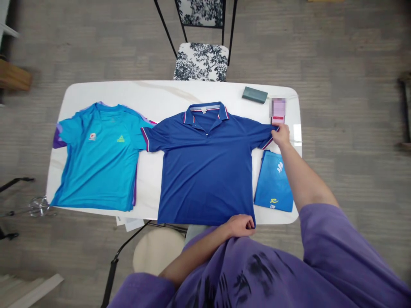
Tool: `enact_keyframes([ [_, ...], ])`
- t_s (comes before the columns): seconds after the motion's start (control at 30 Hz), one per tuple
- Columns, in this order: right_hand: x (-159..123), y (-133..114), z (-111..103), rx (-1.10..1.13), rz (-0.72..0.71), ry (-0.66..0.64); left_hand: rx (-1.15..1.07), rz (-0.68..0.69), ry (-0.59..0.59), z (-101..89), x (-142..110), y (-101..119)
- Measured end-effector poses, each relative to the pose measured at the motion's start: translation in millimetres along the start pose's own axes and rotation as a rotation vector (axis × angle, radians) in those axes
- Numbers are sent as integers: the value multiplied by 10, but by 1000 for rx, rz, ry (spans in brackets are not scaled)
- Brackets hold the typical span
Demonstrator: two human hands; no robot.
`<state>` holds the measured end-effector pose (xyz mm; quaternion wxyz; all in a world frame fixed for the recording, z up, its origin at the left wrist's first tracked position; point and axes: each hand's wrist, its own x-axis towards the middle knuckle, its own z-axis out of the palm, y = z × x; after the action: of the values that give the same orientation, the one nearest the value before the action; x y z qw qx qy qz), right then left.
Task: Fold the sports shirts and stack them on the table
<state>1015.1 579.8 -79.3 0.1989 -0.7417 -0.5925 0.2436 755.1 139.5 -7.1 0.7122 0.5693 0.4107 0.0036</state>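
A dark blue polo shirt (207, 171) lies spread flat on the white table, collar toward the far side, its striped collar and cuffs showing. My left hand (241, 225) has its fingers closed on the hem at the shirt's near right corner. At the end of the right sleeve, my right hand (281, 135) pinches the striped cuff. Left of the polo lies a turquoise T-shirt (99, 167), flat, on top of purple cloth; the polo's left cuff overlaps its sleeve. A folded blue garment (274, 182) with small logos rests beside the polo, below my right forearm.
On the white table (149, 171), a phone (278, 112) with a lit, partly blurred screen lies just beyond my right hand, near a dark grey-green case (254, 95). A patterned chair (201, 62) stands at the far edge. A round beige seat (157, 250) is at the near side.
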Motion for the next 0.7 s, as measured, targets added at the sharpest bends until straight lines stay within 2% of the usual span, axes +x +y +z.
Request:
enact_keyframes([
  [0.07, -285, -82, -22, -56, -52, 56, -30, 42, 109, -122, -40, -29],
  [0.1, -514, -158, 0, -75, -99, 70, -26, 51, 212, -244, -113, -75],
  [0.17, -1157, -339, 99, -101, -204, 36, 38, 32, 473, -588, -375, -241],
  [0.27, -2516, -545, 341, -135, -286, -138, 205, -66, 862, -1186, -1038, -697],
  [0.3, -3025, -570, 431, -141, -298, -213, 259, -113, 962, -1356, -1307, -899],
  [0.37, -4027, -554, 600, -150, -286, -328, 346, -191, 1087, -1592, -1860, -1346],
  [0.4, -4486, -522, 677, -153, -267, -361, 374, -212, 1105, -1653, -2123, -1574],
  [0.47, -5257, -446, 807, -169, -216, -402, 399, -218, 1058, -1678, -2583, -1999],
  [0.53, -5794, -403, 908, -224, -136, -401, 379, -204, 930, -1620, -2925, -2340],
  [0.6, -6103, -429, 979, -297, -53, -391, 327, -192, 790, -1537, -3147, -2570],
  [0.7, -6251, -617, 1047, -393, 30, -381, 268, -155, 657, -1458, -3314, -2737],
])
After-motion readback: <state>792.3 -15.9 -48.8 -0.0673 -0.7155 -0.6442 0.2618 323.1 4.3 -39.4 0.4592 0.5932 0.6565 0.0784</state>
